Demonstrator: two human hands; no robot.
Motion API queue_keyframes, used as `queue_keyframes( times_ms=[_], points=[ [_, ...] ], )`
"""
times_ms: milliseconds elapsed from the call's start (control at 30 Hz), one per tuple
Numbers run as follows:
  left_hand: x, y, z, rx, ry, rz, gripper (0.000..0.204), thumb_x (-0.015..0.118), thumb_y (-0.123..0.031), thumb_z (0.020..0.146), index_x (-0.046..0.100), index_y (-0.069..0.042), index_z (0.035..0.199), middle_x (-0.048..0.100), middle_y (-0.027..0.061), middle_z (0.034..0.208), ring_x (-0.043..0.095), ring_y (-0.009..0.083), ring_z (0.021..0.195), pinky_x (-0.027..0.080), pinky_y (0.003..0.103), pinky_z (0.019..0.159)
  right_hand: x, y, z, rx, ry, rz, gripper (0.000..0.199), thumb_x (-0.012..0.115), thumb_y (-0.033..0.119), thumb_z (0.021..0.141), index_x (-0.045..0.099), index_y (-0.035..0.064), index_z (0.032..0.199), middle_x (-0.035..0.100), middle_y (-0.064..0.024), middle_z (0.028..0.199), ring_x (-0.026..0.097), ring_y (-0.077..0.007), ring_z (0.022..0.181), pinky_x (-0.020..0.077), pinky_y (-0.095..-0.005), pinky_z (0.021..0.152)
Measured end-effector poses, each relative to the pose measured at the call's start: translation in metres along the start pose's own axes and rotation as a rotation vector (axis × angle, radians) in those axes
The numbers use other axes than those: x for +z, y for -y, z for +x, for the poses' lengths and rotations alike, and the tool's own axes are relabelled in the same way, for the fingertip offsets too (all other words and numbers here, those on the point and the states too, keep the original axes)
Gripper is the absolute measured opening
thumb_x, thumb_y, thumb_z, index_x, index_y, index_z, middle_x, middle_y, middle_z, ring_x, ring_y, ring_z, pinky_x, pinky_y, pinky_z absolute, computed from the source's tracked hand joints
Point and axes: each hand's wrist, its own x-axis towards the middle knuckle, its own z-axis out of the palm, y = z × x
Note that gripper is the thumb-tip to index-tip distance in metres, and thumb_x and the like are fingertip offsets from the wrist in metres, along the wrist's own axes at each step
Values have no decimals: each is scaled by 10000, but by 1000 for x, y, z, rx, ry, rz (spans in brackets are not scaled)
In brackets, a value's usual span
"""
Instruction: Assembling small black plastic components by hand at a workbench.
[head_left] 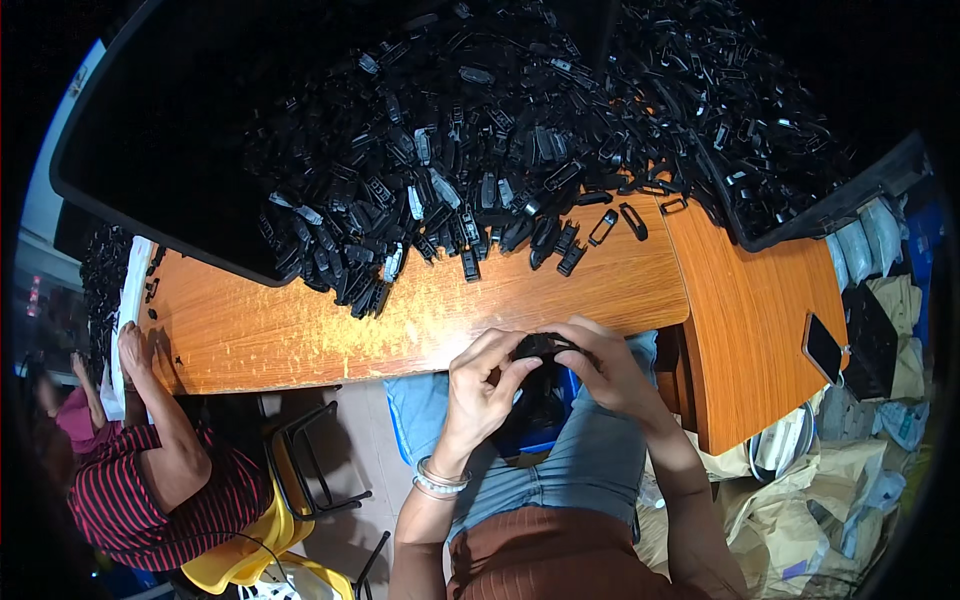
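My left hand [480,388] and my right hand [608,368] meet over my lap, just off the table's front edge. Between their fingertips they pinch a small black plastic part [540,345]; the fingers cover much of it, so its exact kind is hard to make out. Below it, between my knees, sits a blue bin [563,436] with dark contents in shadow. A large heap of black plastic buckle-like pieces [440,190] spreads across the table beyond my hands, some with shiny grey faces. Loose oval black frames [632,222] lie at its near right edge.
The wooden table [440,330] curves around me. Black trays [170,215] hold the heap. A phone [823,348] lies at the right edge, near paper bags [800,510]. At left, a person in a striped shirt [140,490] sits by the table; a stool [300,450] stands between us.
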Motion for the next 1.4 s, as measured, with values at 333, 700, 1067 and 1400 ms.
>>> queue_keyframes(
  times_ms=[333, 700, 1067, 1400],
  points=[
    [8, -9, -4, -113, -34, -132, 195, 632, 29, 769, 637, 57, 962, 543, 72, 739, 514, 107, 562, 401, 231, 512, 19, 13, -10, -169, -108, -446, 365, 574, -7, 797, 481, -58, 1146, 519, -179, 967, 536, -345, 888, 432, -403, 793],
    [18, -4, -14, -400, 70, -601, 235, 565, 25, 854, 580, 67, 1085, 654, 131, 792, 641, 171, 705, 510, 252, 680, 28, -2, -38, 299, -341, 456, 324, 571, -62, 791, 590, -19, 1112, 560, -78, 1011, 558, -127, 863, 443, -239, 783],
    [20, 20, -35, -573, 99, -841, 248, 562, -31, 878, 564, 81, 1099, 641, 119, 784, 612, 142, 694, 489, 236, 659, 49, -23, -56, 308, -348, 505, 202, 505, -59, 830, 613, -65, 1001, 571, -78, 818, 570, -113, 680, 450, -222, 655],
    [20, 23, -45, -515, 29, -996, 239, 556, -68, 888, 569, 59, 1090, 609, 95, 740, 567, 129, 586, 452, 214, 538, 51, -15, -49, 208, -388, 380, 143, 490, -22, 865, 579, -71, 965, 559, -100, 882, 557, -133, 705, 447, -243, 646]
  ],
)
